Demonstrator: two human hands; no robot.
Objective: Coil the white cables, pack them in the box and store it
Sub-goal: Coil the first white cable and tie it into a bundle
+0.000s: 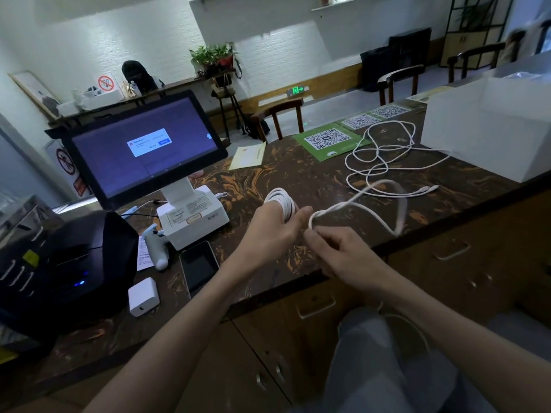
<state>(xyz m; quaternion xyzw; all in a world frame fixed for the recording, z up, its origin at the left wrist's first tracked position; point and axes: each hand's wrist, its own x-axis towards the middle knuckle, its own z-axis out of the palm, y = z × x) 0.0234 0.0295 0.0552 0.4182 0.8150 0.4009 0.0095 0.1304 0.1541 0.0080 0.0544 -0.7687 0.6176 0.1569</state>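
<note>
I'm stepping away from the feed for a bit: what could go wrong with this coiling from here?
1. The loose cable lies tangled on the counter; pulling it in could knot it.
2. The coil sits only around the left hand fingers; it may slip off and unwind.
3. The slack loop by the right hand swings free and could snag the counter edge.

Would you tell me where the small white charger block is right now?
In the head view, the charger block lies low on the left of the counter, between the black printer and the dark phone.
</note>
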